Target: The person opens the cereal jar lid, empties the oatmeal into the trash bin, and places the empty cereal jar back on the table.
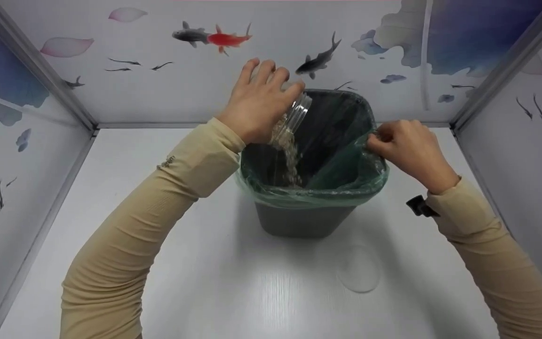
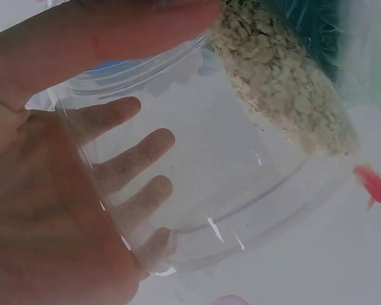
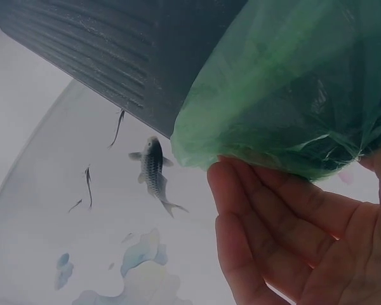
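Flakes point(image 1: 291, 162) pour from jar point(image 1: 298, 113) into bin point(image 1: 299, 221)

Head: at upper centre, the left hand point(image 1: 262, 101) grips the tilted jar; the bin stands mid-frame. Right of centre, the right hand point(image 1: 410, 148) pinches the green liner point(image 1: 346, 165).

Left wrist: the clear jar fills the middle, flakes sloping at upper right.

Right wrist: the right hand's fingers touch the liner's edge, right of centre.
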Available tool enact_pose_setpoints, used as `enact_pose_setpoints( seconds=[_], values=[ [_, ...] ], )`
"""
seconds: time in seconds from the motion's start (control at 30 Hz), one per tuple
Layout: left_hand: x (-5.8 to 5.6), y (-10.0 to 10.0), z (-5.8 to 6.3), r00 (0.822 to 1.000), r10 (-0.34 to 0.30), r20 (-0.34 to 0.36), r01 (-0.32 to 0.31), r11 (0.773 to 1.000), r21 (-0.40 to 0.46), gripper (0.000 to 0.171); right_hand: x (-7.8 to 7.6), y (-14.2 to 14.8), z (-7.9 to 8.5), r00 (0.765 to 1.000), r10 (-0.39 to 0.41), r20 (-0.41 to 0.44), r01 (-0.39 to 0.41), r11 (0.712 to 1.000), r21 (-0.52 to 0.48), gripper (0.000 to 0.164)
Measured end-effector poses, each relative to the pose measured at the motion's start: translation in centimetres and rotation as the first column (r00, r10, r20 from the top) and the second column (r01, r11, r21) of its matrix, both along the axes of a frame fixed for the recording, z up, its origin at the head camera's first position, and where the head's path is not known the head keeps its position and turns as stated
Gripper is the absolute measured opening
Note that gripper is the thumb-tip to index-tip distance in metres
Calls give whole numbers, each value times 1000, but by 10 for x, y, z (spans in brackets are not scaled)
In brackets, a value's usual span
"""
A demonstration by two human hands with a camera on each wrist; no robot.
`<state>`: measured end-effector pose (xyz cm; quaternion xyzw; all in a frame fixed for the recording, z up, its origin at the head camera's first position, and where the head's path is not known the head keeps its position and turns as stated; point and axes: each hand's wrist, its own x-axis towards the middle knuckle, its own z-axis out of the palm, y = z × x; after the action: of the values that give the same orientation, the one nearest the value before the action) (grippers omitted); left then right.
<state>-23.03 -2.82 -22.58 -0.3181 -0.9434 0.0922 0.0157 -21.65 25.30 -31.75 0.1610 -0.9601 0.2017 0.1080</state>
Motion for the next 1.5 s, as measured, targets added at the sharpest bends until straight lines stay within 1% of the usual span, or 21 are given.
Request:
enact_pose_setpoints(
  seconds=[0.3,0.63,0.9,1.1,1.3,1.5],
  values=[
    [1,-1,-1,1000,-9,-4,9,1000,21,83,-2,1,-2,1000,1,-2,-1,1000,7,38],
    [0,-2,-1,1000,-11,-10,11,1000,25,84,0,2,-3,1000,5,-4,-5,1000,-5,37],
    [-2,-2,-1,1000,1,7,-1,1000,13,88,1,1,-1,1000,-2,1,2,1000,-4,38],
    [-3,-1,0,1000,-3,8,3,1000,1,85,0,1,-2,1000,-4,9,4,1000,-5,40],
    [-3,-1,2,1000,6,20,-6,1000,-4,86,-1,1,-2,1000,-7,7,7,1000,3,40],
    [-3,0,1,1000,12,18,-12,1000,-13,87,1,0,-1,1000,-10,10,10,1000,-5,39]
  ],
)
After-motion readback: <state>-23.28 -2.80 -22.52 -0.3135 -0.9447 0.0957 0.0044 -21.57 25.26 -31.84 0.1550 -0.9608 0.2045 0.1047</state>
